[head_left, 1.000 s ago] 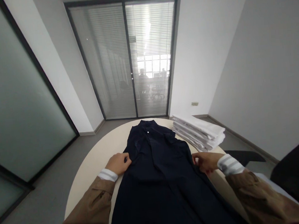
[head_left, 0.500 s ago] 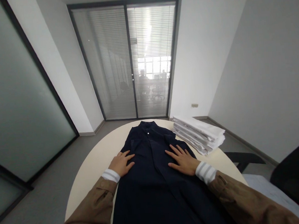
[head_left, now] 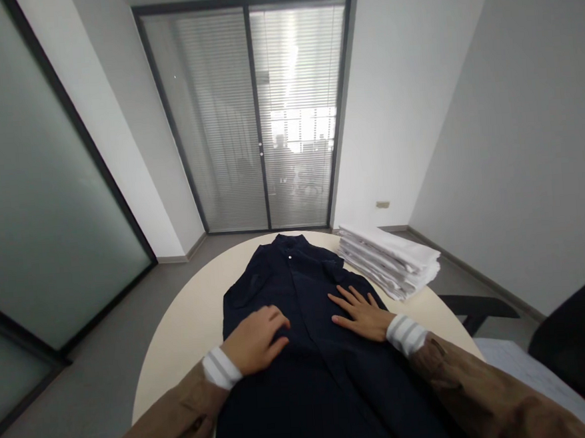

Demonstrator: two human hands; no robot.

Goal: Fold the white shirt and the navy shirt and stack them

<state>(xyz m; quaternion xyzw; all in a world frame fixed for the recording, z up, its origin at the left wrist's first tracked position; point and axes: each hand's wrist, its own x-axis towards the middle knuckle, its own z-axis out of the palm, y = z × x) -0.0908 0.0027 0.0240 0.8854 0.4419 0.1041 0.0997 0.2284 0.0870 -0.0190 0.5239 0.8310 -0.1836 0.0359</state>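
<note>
A dark navy shirt (head_left: 302,292) lies spread flat on a round cream table (head_left: 189,319), collar at the far side, a white button near the neck. My left hand (head_left: 257,338) rests palm down on the shirt's left half, fingers slightly curled. Flat on the right chest area lies my right hand (head_left: 362,313), fingers spread. Both arms wear brown sleeves with striped white cuffs. Neither hand holds anything.
A stack of folded white cloth (head_left: 390,260) sits at the table's far right edge. A dark office chair (head_left: 576,339) stands at the right. Glass doors with blinds (head_left: 255,121) lie ahead; a frosted glass wall (head_left: 30,197) runs along the left.
Both hands let go of the shirt's side edges and came inward to lie flat on it. The left hand has slid rightward onto the cloth, and the left side now lies wider.
</note>
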